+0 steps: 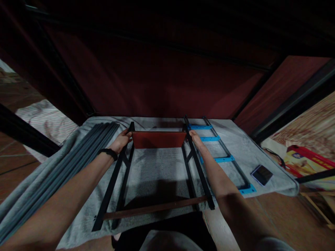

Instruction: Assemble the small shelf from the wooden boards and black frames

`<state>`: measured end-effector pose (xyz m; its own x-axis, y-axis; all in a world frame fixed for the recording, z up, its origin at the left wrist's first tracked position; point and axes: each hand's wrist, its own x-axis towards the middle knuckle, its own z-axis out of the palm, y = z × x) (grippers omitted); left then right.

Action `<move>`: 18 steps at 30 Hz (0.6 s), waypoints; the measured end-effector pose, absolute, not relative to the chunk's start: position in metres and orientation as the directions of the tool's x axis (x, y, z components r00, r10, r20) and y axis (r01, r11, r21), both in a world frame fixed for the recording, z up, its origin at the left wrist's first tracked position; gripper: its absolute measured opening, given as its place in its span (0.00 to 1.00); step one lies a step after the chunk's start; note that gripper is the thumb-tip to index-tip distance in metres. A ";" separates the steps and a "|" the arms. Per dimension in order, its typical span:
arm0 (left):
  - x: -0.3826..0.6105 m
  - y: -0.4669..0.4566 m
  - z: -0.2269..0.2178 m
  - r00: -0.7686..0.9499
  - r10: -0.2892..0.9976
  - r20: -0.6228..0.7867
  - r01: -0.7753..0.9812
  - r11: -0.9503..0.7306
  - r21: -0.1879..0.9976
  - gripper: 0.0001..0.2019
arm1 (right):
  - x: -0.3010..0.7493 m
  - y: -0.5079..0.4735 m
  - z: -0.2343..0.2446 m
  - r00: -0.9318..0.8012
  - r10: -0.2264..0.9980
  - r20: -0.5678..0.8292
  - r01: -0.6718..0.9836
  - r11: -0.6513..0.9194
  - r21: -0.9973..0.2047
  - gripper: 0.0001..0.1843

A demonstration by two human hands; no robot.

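Observation:
A black metal rack frame [111, 190] lies in front of me on a grey blanket. Across its far end stands a reddish-brown board [159, 140], and a thinner brown board [157, 208] spans its near end. My left hand [122, 141], with a black band on the wrist, closes round the left post beside the board's left end. My right hand [195, 136] is closed at the right post near the board's other end; its fingertips are partly hidden.
Grey rods [86, 153] lie bundled on the left. To the right are a ladder-like piece with blue crossbars [224, 159] and a phone [261, 174]. A dark red panel [162, 76] rises behind the blanket [162, 167]. A red and yellow box [309, 162] sits far right.

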<state>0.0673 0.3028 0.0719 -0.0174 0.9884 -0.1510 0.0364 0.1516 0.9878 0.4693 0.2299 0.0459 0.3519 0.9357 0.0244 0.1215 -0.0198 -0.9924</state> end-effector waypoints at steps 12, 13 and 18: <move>0.070 0.304 0.070 -0.009 0.990 -0.139 0.026 0.140 0.990 0.21 | 0.478 0.234 0.049 0.344 0.938 -0.049 0.091 -0.086 -0.992 0.18; 0.070 0.304 0.070 -0.008 0.990 -0.139 0.029 0.139 0.990 0.21 | 0.477 0.233 0.050 0.349 0.934 -0.071 0.074 -0.103 -0.992 0.18; 0.072 0.297 0.077 -0.010 0.991 -0.133 0.007 0.133 0.991 0.20 | 0.468 0.231 0.057 0.353 0.907 -0.230 -0.048 -0.228 -0.973 0.18</move>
